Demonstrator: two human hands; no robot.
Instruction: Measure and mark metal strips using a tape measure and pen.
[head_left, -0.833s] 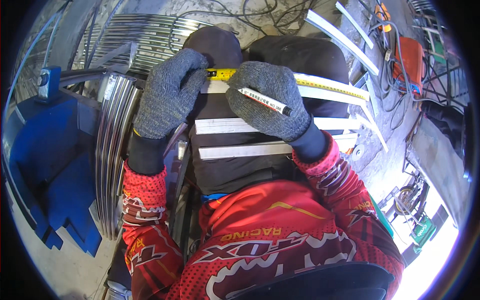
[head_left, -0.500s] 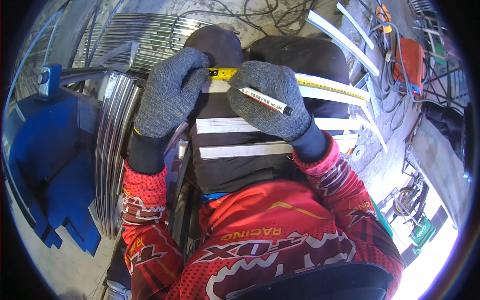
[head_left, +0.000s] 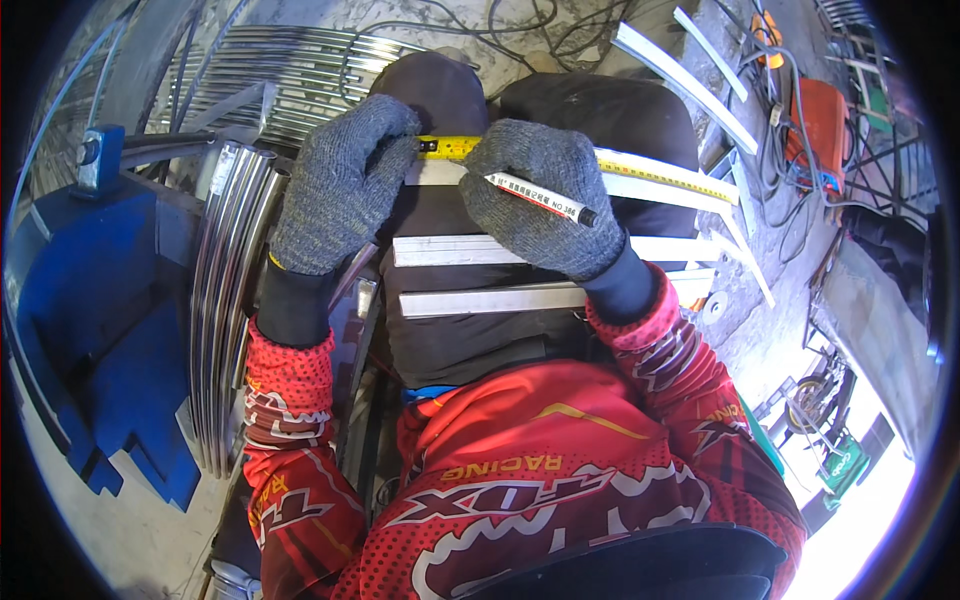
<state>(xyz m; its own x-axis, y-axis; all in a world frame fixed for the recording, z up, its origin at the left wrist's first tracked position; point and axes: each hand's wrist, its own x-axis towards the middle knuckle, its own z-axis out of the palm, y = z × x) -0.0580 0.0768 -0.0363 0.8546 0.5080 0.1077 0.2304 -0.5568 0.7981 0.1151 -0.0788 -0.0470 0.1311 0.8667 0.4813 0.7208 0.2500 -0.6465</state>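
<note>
Both my hands wear grey knitted gloves. My left hand (head_left: 342, 190) is closed round the left end of a yellow tape measure blade (head_left: 447, 147) and the pale metal strip (head_left: 650, 188) under it. The blade runs along the strip across my thighs. My right hand (head_left: 545, 195) grips a white marker pen (head_left: 540, 197) with a black end; its tip is hidden beneath the glove, over the strip. Nearer my waist, two more pale strips lie across my lap: one stack (head_left: 450, 250) just below my right hand and another strip (head_left: 490, 300) closer in.
Shiny metal tubes (head_left: 215, 320) stand in a bundle at my left, beside a blue metal machine (head_left: 90, 280). More tubes (head_left: 290, 70) lie on the floor ahead. At the right are loose pale strips (head_left: 690, 85), black cables (head_left: 775, 130) and an orange-red box (head_left: 818, 135).
My right hand has slid slightly right along the tape measure with the marker pen. The left hand stays in place.
</note>
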